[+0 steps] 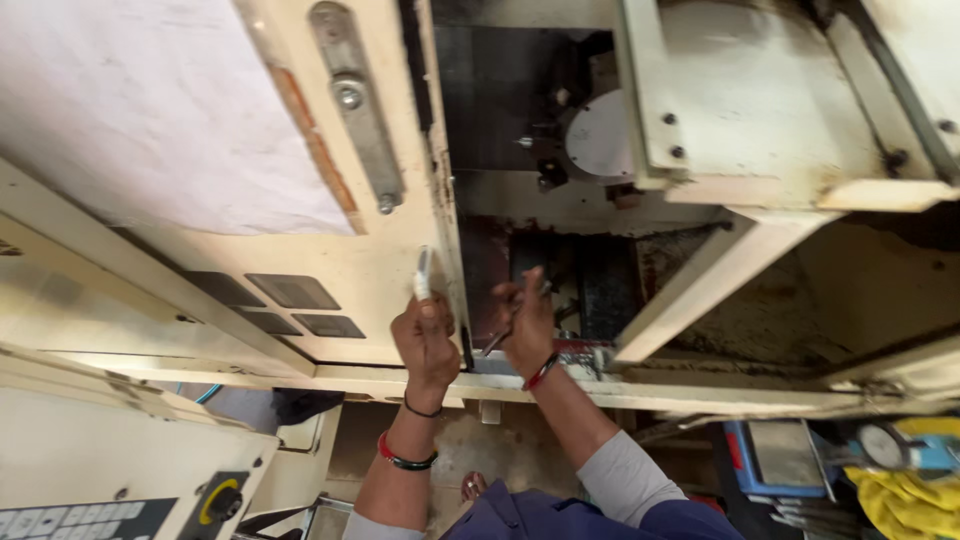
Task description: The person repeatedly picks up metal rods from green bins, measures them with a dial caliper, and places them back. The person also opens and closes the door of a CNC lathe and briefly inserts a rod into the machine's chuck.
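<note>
Sticking up from the left hand (425, 338): a white rod (423, 272).

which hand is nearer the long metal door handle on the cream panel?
Left. The left hand, gripping a small white piece, sits just below the door handle. The right hand, holding a thin tool, is further right, at the machine opening.

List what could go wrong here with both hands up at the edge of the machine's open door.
The left hand pinches a small white piece by its end against the cream door; it could slip and fall. The right hand holds a thin dark tool inside the opening, close to the round chuck and greasy ledge, where fingers could snag.
</note>
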